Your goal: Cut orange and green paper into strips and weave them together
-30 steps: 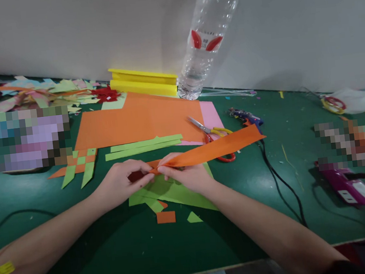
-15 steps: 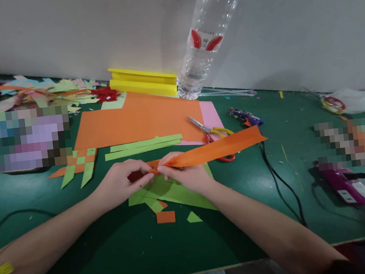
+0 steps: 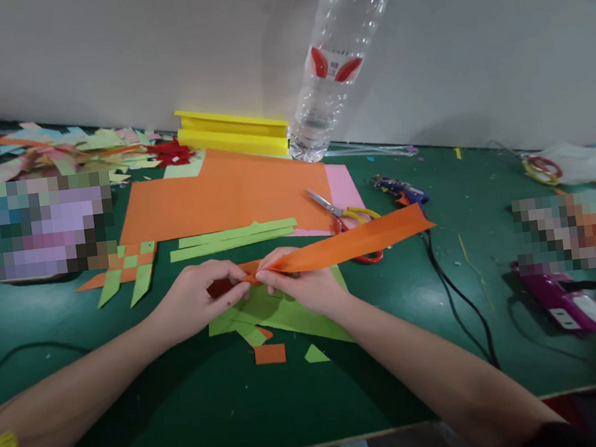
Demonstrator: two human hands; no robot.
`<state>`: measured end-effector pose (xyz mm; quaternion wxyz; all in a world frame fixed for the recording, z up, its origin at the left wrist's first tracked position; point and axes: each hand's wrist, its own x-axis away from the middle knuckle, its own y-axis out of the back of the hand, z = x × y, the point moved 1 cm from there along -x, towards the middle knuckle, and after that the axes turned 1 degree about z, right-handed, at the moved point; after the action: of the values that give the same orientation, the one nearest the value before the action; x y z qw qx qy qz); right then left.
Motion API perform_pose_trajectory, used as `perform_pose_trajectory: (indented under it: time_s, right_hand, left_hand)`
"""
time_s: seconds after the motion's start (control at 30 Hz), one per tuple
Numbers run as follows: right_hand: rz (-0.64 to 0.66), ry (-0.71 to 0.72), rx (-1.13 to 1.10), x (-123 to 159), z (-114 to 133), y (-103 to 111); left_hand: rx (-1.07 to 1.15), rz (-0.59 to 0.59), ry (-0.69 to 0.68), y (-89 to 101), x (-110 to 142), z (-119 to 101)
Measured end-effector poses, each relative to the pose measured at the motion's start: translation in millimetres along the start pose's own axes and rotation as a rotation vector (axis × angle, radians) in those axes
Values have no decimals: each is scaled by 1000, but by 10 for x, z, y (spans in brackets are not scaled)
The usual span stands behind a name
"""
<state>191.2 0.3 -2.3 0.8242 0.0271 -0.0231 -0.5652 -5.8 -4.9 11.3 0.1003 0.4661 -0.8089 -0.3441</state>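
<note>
Both my hands pinch the near end of a long orange paper strip (image 3: 354, 240) that slants up to the right above the green table (image 3: 190, 408). My left hand (image 3: 199, 299) grips the strip's left tip with closed fingers. My right hand (image 3: 305, 284) pinches it just beside, thumb and fingers pressed together. Under my hands lie light green paper pieces (image 3: 281, 311). A small orange scrap (image 3: 270, 354) and a green scrap (image 3: 316, 354) lie nearer to me.
A large orange sheet (image 3: 224, 192) lies behind, with green strips (image 3: 232, 238), a woven orange-green piece (image 3: 125, 268), scissors (image 3: 348, 218) and a pink sheet (image 3: 345, 186). A clear bottle (image 3: 333, 61), yellow folded paper (image 3: 234, 132), glue gun (image 3: 399, 190), black cables (image 3: 456, 291) and a purple device (image 3: 565, 301) stand around.
</note>
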Motion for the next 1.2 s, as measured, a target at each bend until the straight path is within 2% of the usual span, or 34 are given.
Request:
perform_pose_trajectory:
  time_s: [0.97,1.2]
  right_hand:
    - [38,49,-67,-13,-24,-11]
    - [18,13,-32,1,16,2]
  left_hand:
    - [29,19,21,-16,-11,-29]
    - [8,-4,-33,-14,-9,3]
